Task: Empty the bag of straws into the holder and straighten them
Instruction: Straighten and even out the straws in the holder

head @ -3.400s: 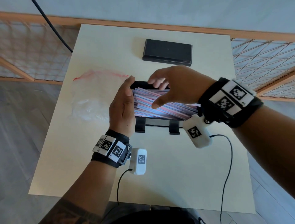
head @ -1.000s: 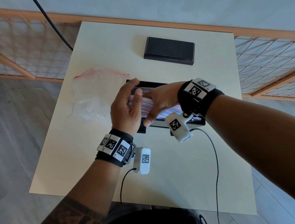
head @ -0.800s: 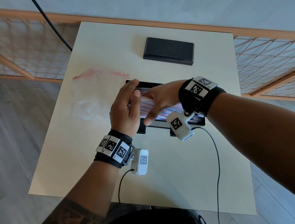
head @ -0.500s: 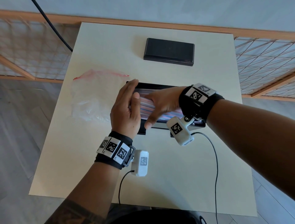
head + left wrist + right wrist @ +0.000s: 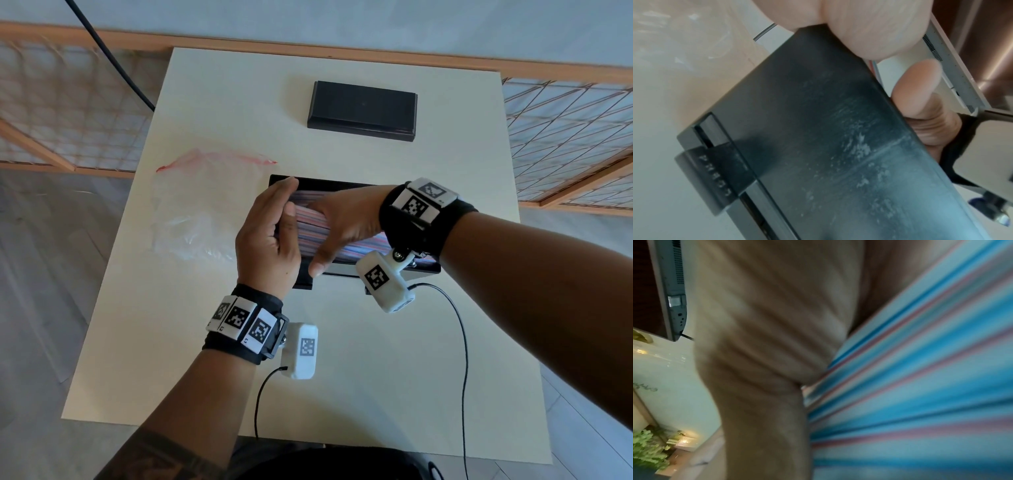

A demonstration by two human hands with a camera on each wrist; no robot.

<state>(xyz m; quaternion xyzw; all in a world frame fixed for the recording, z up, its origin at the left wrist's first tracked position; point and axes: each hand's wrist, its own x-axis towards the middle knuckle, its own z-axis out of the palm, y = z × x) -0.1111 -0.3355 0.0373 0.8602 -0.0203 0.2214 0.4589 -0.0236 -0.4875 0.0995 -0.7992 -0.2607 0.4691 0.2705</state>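
Head view: the left hand (image 5: 267, 240), fingers straight, flattens against the holder's (image 5: 346, 185) end while the right hand (image 5: 346, 226) spreads over the straws (image 5: 310, 228), which run lengthwise between the hands. Left-wrist view: fingertips (image 5: 875, 27) overlap the holder's (image 5: 818, 129) rim. Right-wrist view: the straws (image 5: 920, 386) look light and slippery; best squared by pressing their ends.

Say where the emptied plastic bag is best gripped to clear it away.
Grip the plastic bag at its red-edged mouth, coming from the far left side. It lies flat and limp left of the holder, and that stiffer strip looks easiest to pinch.
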